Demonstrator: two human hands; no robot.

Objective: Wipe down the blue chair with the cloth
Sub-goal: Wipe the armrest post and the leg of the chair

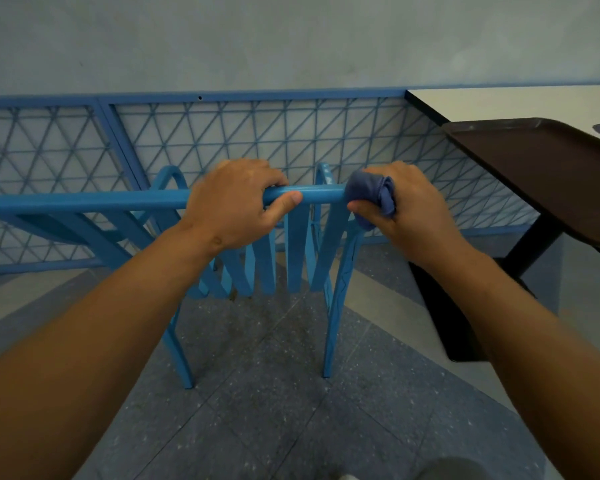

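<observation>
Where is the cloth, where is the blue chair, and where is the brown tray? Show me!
cloth (373,194): head view, on the bunched blue fabric gripped in the right hand.
blue chair (84,199): head view, on the bare top rail of its back.
brown tray (534,168): head view, on its flat dark inside.

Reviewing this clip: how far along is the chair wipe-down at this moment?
Underway, early to middle by the look of it. In hand: the right hand grips the cloth wrapped round the right end of the chair's top rail, while the left hand holds the rail steady. Nothing shows which parts are already clean. The slats and legs are untouched now.
</observation>
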